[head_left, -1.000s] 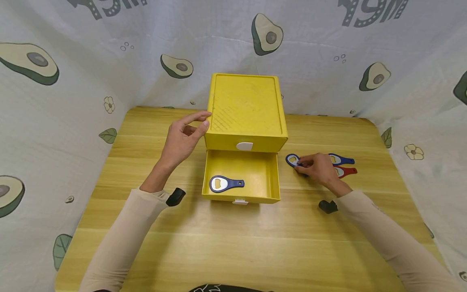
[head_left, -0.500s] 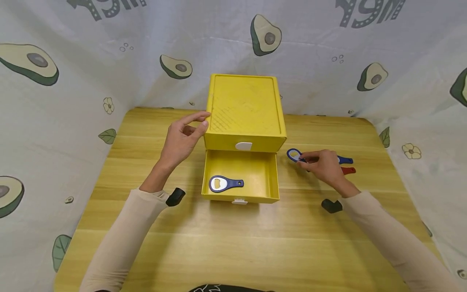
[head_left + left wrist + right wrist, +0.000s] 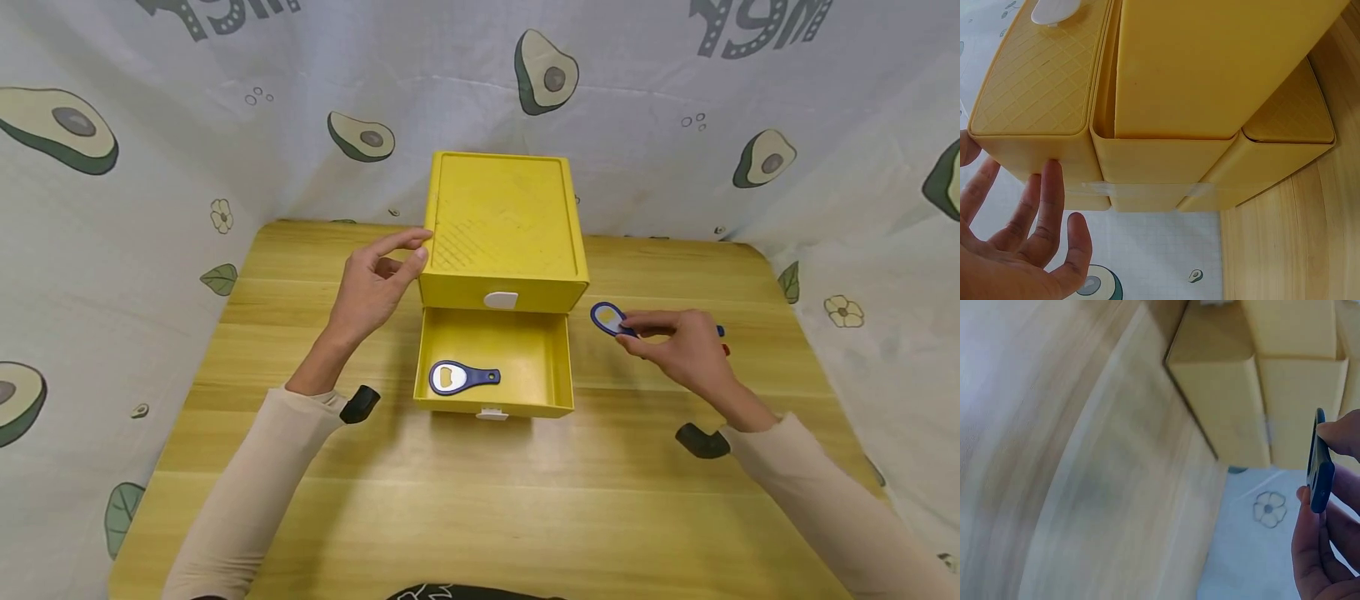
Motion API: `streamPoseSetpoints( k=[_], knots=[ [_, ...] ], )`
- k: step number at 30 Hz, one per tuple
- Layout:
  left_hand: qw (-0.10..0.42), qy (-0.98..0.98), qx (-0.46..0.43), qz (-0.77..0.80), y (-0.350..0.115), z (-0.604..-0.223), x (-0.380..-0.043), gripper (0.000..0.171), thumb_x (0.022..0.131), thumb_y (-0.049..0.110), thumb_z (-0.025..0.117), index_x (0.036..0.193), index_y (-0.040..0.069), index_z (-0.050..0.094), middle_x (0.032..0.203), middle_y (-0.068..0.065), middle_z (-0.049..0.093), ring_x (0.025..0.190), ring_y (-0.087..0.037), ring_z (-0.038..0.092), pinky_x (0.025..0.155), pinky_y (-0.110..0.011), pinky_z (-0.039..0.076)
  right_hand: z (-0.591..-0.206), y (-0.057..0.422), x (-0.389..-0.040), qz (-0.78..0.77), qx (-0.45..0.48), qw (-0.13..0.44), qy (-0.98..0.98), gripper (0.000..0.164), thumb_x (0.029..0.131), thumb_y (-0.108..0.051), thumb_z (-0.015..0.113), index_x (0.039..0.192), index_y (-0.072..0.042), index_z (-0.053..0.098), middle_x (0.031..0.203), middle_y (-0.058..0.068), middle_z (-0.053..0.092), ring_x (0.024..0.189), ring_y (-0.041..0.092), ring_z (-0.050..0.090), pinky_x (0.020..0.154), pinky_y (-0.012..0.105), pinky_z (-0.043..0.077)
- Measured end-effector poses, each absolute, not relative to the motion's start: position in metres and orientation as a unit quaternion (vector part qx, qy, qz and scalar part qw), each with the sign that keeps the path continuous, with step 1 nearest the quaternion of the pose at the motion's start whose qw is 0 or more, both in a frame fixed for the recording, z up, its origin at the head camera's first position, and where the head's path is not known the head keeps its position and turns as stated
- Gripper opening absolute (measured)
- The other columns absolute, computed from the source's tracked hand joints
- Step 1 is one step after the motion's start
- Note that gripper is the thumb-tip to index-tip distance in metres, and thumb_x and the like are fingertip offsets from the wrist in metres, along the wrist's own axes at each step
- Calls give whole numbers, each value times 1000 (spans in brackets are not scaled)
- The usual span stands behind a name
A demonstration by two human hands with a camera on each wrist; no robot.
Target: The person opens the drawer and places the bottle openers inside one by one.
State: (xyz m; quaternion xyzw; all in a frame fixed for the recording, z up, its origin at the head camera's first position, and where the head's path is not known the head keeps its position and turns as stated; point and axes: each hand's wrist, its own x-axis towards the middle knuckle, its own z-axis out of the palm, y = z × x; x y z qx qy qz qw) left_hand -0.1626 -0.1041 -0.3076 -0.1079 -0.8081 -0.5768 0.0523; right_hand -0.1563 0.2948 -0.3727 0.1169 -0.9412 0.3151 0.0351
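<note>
My right hand (image 3: 686, 346) pinches a blue-rimmed bottle opener (image 3: 606, 317) between thumb and fingers, to the right of a yellow drawer cabinet (image 3: 506, 217). The right wrist view has this opener edge-on in the fingertips. A second blue bottle opener (image 3: 465, 377) lies at the left inside the pulled-out drawer (image 3: 525, 350). On the cabinet's upper left edge rest the fingertips of my left hand (image 3: 371, 287); in the left wrist view its fingers (image 3: 1051, 194) are spread against the cabinet's side.
Beyond the right hand, a blue handle end (image 3: 721, 331) and a red handle end (image 3: 725, 350) peek out, the rest hidden. The cabinet's upper drawer, with a white knob (image 3: 501, 300), is closed. An avocado-print cloth (image 3: 450, 75) hangs behind the wooden table (image 3: 480, 517).
My right hand has lifted the bottle opener off the table and drawn slightly right, covering more of the blue and red openers behind it. The left hand has stayed in place.
</note>
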Motion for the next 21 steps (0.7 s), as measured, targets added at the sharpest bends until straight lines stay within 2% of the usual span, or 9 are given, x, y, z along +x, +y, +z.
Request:
streamPoseSetpoints(
  k=[2,5,10,13,17,21],
  knots=[
    [53,-808,-107,-577,-104,-308,-163,32,94,20,56,124,10,61,119,-10,61,72,-18,58,53,-22,38,-367,292,-151,326,122,37,-937,21,76,-24,78,94,-15,76,103,8,72,76,-14,59,52,18,48],
    [52,-807,-107,-579,-105,-308,-162,32,94,20,56,124,10,61,118,-10,61,70,-19,57,52,-22,37,-360,287,-143,335,138,39,-931,20,75,-23,79,94,-16,76,104,8,72,78,-13,61,52,17,47],
    [52,-812,-110,-570,-105,-307,-162,33,94,21,56,125,11,60,120,-10,61,77,-19,60,58,-23,41,-353,279,-130,334,159,57,-927,19,74,-19,80,92,-18,76,104,7,72,78,-10,61,53,13,46],
    [53,-814,-111,-568,-105,-307,-161,33,95,21,56,125,11,60,120,-10,60,78,-21,60,60,-24,43,-350,273,-126,331,179,71,-924,19,73,-18,80,92,-20,76,103,4,73,74,-8,60,45,12,37],
    [53,-814,-113,-567,-106,-306,-160,33,95,21,55,126,10,60,120,-10,60,77,-22,59,60,-25,43,-347,262,-123,345,210,73,-912,20,73,-16,80,92,-20,76,103,4,73,77,-11,61,40,15,31],
    [52,-815,-110,-567,-105,-306,-160,33,95,21,55,126,11,60,121,-10,60,79,-22,59,63,-26,44,-343,245,-122,355,241,57,-902,21,74,-17,80,94,-20,76,104,3,72,84,-3,66,42,16,31]
  ],
)
